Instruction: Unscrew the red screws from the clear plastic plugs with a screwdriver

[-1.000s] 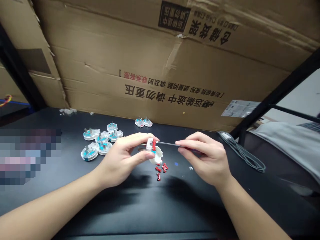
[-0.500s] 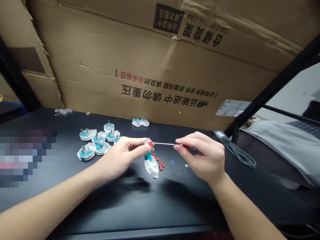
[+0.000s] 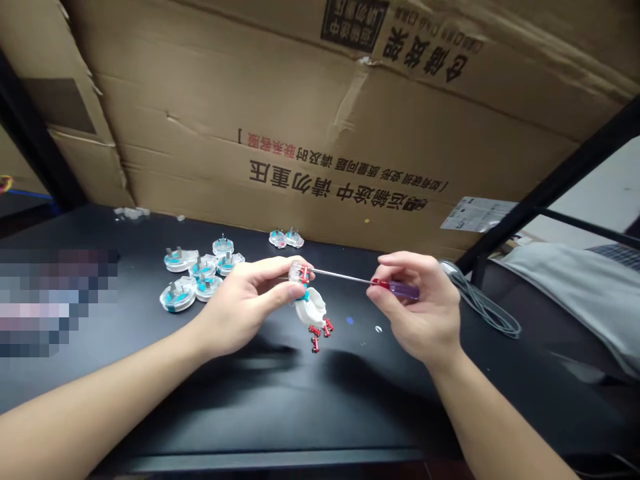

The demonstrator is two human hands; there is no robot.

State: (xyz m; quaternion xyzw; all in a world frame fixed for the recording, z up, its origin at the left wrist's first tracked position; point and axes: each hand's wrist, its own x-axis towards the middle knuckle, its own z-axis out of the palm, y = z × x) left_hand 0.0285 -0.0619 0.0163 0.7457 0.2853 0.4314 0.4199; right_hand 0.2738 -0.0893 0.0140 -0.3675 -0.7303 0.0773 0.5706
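My left hand (image 3: pixel 250 293) pinches a partly assembled power plug (image 3: pixel 311 308) between thumb and fingers. The plug has a white shell hanging downward, a teal part and a clear section at its top, where a small red piece shows. In my right hand (image 3: pixel 423 313) is a screwdriver (image 3: pixel 404 290) with a red and purple handle, gripped by thumb and fingertips. Its thin metal shaft points left, and the tip meets the red piece or lies just in front of it; the exact contact is too small to tell. Several small red pieces (image 3: pixel 315 344) lie below the plug.
Several clear and teal plugs (image 3: pixel 179 295) with metal pins stand at left, and two more plugs (image 3: pixel 286 239) are farther back. A cardboard sheet (image 3: pixel 210 100) walls the rear. A coiled grey cable (image 3: pixel 487 310) lies right, and clear bits (image 3: pixel 133 213) sit back left.
My right hand has shifted right and turned, showing more of the screwdriver's handle. The plug has tilted, and its red piece shows more fully. The whole view has shifted slightly.
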